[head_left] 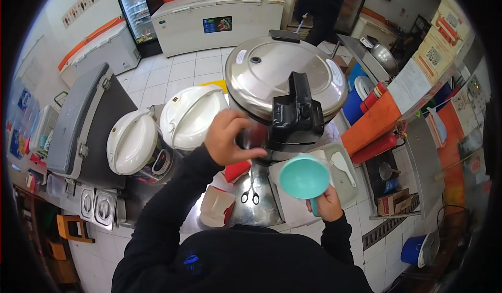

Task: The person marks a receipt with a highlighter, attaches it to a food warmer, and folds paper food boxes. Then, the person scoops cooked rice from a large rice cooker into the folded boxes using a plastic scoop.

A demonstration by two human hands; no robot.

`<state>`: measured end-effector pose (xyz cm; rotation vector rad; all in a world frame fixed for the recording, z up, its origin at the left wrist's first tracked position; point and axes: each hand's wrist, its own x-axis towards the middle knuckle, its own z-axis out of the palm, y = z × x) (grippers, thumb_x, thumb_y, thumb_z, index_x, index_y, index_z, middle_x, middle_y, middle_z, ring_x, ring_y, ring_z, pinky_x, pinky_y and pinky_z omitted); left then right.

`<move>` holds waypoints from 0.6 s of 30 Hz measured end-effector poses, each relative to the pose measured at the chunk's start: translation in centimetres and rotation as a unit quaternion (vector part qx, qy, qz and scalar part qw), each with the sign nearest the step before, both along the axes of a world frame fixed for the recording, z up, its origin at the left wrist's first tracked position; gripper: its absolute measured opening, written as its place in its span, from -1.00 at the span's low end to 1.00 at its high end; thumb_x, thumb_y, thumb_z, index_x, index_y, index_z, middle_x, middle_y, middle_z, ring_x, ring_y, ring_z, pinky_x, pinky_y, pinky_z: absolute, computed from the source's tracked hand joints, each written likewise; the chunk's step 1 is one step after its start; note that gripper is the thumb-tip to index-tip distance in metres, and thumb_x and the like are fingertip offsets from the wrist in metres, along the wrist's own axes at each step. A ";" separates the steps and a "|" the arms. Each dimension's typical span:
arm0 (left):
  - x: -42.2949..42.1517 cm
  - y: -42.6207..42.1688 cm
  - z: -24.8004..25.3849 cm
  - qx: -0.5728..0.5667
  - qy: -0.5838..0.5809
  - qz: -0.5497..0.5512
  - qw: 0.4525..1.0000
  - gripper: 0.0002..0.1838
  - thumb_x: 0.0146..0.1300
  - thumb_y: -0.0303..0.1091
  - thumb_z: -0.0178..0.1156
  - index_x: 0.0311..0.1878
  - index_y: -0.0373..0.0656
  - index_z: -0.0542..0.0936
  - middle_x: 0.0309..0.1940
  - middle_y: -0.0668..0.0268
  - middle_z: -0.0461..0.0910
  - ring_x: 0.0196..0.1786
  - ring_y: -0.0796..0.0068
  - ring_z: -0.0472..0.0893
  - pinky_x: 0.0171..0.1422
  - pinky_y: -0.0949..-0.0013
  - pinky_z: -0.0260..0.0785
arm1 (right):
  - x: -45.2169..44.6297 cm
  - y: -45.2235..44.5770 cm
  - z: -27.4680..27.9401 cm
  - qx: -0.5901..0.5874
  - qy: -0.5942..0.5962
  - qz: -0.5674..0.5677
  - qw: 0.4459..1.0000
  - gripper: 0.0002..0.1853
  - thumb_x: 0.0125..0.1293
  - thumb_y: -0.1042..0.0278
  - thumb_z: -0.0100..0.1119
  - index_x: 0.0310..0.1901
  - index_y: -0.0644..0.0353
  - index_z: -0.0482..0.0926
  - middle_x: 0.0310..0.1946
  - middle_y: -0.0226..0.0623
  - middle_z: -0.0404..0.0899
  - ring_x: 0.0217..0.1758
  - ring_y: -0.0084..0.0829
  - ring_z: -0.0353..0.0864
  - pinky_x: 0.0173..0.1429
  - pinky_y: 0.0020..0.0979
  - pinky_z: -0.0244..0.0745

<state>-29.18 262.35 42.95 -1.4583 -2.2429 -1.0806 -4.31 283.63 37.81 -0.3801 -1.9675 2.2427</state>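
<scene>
My right hand (329, 204) is wrapped round the handle of a teal plastic cup (304, 177), whose round mouth faces up toward me. I see nothing inside it. My left hand (230, 136) is raised in front of the big steel cooker (251, 83), thumb and fingers curved apart. A dark reddish patch shows between its fingers, too blurred to name. The cooker's lid is down, and its black latch (298, 110) is right of my left hand. Below that hand lie scissors (251, 188) on the metal counter, beside a red and white paper box (217, 206).
Two white-lidded pots (133, 144) stand left of the cooker, beside a grey cool box (78, 120). A white rice paddle (342, 168) rests on a tray at right. An orange panel (374, 120) borders the right side. A person in black (316, 10) is at the back.
</scene>
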 end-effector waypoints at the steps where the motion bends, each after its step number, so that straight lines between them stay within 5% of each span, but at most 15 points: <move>1: 0.6 1.8 2.0 0.047 0.077 -0.033 0.995 -0.35 -0.18 0.01 0.45 0.00 -0.04 0.47 -0.02 0.11 0.47 0.04 0.06 0.46 0.10 0.11 0.27 | 0.2 0.4 0.4 -0.014 0.017 -0.022 1.000 -0.82 0.41 0.43 -0.19 -0.06 0.29 0.37 -0.50 -0.25 0.44 -0.63 -0.49 0.41 -0.54 -0.48 0.34; 5: -1.0 6.2 2.6 0.031 0.180 -0.088 0.979 -0.13 -0.26 0.02 0.48 0.21 0.05 0.37 0.32 0.07 0.18 0.32 -0.05 0.20 0.37 -0.06 -0.04 | 0.8 1.9 0.9 -0.097 0.061 -0.102 0.988 -0.76 0.43 0.28 -0.19 -0.13 0.31 0.37 -0.54 -0.20 0.42 -0.66 -0.42 0.41 -0.59 -0.45 0.33; 8: -2.6 6.9 1.3 0.091 0.211 -0.127 0.965 -0.17 -0.29 0.02 0.48 0.17 0.20 0.38 0.33 0.07 0.19 0.34 -0.02 0.20 0.39 -0.14 -0.12 | 1.4 3.3 0.7 -0.143 0.085 -0.128 0.978 -0.69 0.43 0.17 -0.14 -0.13 0.31 0.37 -0.58 -0.21 0.40 -0.69 -0.41 0.39 -0.62 -0.45 0.32; 12: -2.9 7.6 2.5 0.170 0.325 -0.134 0.921 -0.41 -0.22 -0.01 0.46 0.00 0.38 0.52 0.28 0.15 0.30 0.34 0.04 0.23 0.38 -0.17 -0.12 | 1.4 6.1 1.9 0.041 0.018 -0.238 0.970 -0.51 0.37 -0.13 -0.16 -0.27 0.24 0.38 -0.68 -0.29 0.29 -0.75 -0.43 0.31 -0.68 -0.49 0.22; 15: -4.4 8.7 8.9 0.297 0.359 -0.105 0.879 -0.53 -0.08 -0.04 0.40 -0.02 0.32 0.56 0.24 0.20 0.37 0.33 0.05 0.24 0.37 -0.08 -0.03 | -1.1 10.3 6.8 0.154 0.106 -0.189 0.964 -0.55 0.33 -0.08 -0.07 -0.30 0.24 0.38 -0.65 -0.33 0.32 -0.74 -0.48 0.29 -0.67 -0.51 0.18; 18: -8.4 10.6 18.6 0.301 0.448 -0.029 0.841 -0.65 0.20 -0.12 0.17 0.03 0.01 0.55 0.15 0.14 0.45 0.20 0.14 0.41 0.23 0.17 0.23 | -7.8 13.4 10.4 0.149 0.180 -0.128 0.964 -0.75 0.28 0.35 0.07 -0.09 0.32 0.44 -0.50 -0.36 0.44 -0.64 -0.60 0.33 -0.59 -0.57 0.20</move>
